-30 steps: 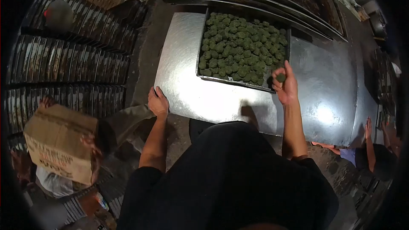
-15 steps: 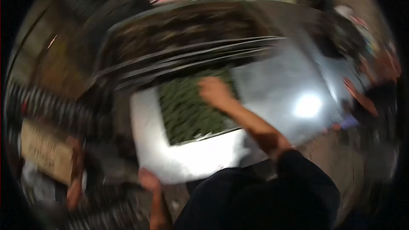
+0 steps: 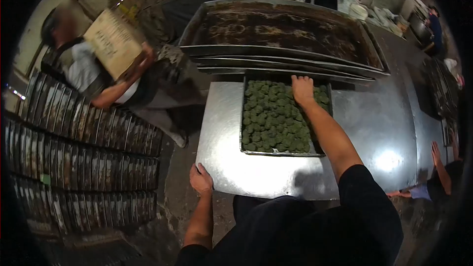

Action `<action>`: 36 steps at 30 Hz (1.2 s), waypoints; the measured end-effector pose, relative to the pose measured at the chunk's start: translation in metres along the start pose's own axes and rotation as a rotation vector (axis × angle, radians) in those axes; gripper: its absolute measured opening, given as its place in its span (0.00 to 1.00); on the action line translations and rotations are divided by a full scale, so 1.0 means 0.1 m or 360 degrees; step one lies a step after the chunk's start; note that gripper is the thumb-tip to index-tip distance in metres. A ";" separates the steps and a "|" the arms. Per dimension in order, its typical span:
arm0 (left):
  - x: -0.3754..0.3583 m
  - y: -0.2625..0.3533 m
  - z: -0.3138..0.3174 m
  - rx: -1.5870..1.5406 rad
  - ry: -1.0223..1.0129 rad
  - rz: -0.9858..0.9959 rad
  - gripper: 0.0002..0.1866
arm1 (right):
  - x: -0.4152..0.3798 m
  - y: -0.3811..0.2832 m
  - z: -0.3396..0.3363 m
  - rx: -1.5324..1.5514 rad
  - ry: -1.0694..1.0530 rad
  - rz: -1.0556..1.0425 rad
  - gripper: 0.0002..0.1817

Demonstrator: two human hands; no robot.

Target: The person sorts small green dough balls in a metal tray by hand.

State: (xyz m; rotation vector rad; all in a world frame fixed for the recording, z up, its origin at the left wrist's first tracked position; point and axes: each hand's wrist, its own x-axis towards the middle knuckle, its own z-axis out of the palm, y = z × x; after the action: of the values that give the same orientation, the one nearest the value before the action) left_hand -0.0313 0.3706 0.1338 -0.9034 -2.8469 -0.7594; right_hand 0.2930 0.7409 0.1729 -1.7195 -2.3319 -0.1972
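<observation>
R hand [image 3: 302, 89] moved, near corner to far end of rect. grey-metal tray [image 3: 283, 154] w/ round green lumps [image 3: 276, 118]; can't tell if pinching.

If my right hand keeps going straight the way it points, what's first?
Likely the small tray's far wall; if the right hand clears that, the stacked large trays beyond. Its height is unclear.
</observation>
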 end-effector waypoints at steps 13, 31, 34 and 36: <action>-0.02 -0.10 0.06 -0.0070 0.0014 0.0083 0.25 | -1.65 0.40 -1.50 0.2162 -0.0288 0.1008 0.28; -0.02 -0.02 -0.02 -0.0055 -0.0078 -0.0017 0.28 | -2.26 0.43 -1.50 0.3279 -0.0251 0.1494 0.26; -0.07 -0.06 -0.10 -0.0078 -0.0105 -0.0019 0.27 | -2.18 0.15 -1.59 0.2786 -0.0164 0.1421 0.30; -0.04 -0.10 -0.01 -0.0114 -0.0044 0.0112 0.26 | -2.16 0.15 -1.51 0.2794 -0.0271 0.1600 0.22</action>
State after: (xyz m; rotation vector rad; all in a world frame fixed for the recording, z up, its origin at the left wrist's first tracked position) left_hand -0.0337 0.3610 0.1295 -1.0254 -2.8110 -0.8525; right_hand 0.3847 0.5093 0.2601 -1.3828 -0.5673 1.5759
